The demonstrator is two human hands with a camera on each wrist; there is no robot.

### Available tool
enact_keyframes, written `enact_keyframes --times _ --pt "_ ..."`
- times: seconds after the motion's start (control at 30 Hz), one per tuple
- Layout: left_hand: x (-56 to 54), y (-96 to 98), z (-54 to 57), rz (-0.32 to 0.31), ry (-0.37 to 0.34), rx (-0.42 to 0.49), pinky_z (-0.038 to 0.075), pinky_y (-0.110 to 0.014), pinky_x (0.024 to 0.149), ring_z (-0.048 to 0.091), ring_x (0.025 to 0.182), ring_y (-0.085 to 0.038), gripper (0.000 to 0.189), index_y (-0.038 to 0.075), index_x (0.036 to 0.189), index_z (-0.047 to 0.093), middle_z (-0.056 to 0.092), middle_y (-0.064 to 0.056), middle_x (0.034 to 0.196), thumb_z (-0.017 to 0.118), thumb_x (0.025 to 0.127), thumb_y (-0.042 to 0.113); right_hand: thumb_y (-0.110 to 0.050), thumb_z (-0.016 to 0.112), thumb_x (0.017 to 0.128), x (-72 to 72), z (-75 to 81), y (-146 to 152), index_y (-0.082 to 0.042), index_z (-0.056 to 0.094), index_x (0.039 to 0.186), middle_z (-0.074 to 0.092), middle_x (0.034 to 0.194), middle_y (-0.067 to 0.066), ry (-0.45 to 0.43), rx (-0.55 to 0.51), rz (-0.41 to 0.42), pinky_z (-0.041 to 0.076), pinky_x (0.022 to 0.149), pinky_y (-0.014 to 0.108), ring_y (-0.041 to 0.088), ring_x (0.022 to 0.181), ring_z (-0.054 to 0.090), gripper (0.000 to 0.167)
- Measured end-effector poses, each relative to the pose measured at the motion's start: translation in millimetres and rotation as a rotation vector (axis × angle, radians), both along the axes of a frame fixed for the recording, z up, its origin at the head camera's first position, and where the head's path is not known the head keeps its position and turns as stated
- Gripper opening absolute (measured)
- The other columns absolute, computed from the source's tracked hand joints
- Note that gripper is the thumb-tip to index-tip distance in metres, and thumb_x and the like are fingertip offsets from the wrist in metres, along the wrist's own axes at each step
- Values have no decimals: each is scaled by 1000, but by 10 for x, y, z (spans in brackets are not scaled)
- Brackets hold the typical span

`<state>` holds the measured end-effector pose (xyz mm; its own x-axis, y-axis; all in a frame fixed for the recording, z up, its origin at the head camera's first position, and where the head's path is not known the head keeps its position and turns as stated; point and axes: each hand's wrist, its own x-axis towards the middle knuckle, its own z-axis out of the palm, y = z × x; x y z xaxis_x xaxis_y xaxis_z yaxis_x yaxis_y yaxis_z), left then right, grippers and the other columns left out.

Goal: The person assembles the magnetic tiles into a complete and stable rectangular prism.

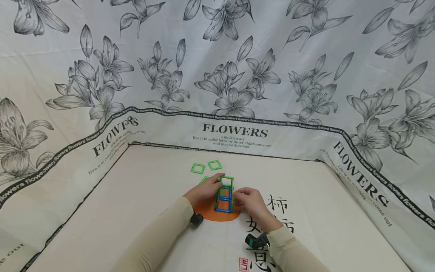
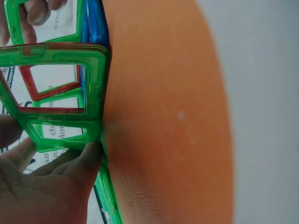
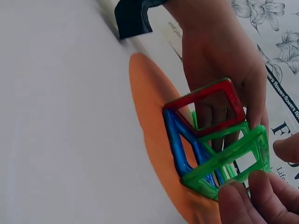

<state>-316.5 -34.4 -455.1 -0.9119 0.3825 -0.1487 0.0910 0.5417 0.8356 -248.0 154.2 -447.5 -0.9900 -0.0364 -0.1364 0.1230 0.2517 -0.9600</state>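
A small standing structure of magnetic tiles [image 1: 224,199], blue, green and red open frames, is between the two hands. My left hand [image 1: 205,190] is at its far left, fingers around a green square frame [image 2: 93,93] at the far end. In the left wrist view, one fingertip [image 2: 95,150] presses that frame's lower corner. From the right, my right hand [image 1: 253,206] holds the side green frame [image 3: 224,161] with its fingertips and thumb. A red frame [image 3: 236,100] and a blue frame [image 3: 175,140] join it in the right wrist view.
Two loose green square frames [image 1: 198,168] lie beyond the structure, and another green piece [image 1: 204,179] is partly hidden by the left hand. Beneath the structure is an orange printed circle [image 1: 217,217] on the white cloth [image 1: 153,177]. Flower-printed curtains [image 1: 234,132] enclose the table.
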Motion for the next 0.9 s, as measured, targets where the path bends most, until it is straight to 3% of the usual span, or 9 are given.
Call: enact_keyframes --times 0.4,0.9 --pt "3 -15 0 -4 5 -18 29 -56 114 41 139 -30 48 32 150 35 46 -10 148 40 103 36 -30 60 94 -209 16 -34 -1 66 111 64 84 13 -28 56 44 58 65 37 23 68 63 34" --pt "9 -25 -3 -6 17 -19 30 -55 114 41 138 -30 46 35 149 36 47 -11 148 39 103 36 -25 58 95 -297 -49 -60 4 67 104 58 71 5 -48 70 61 53 56 28 16 59 54 31"
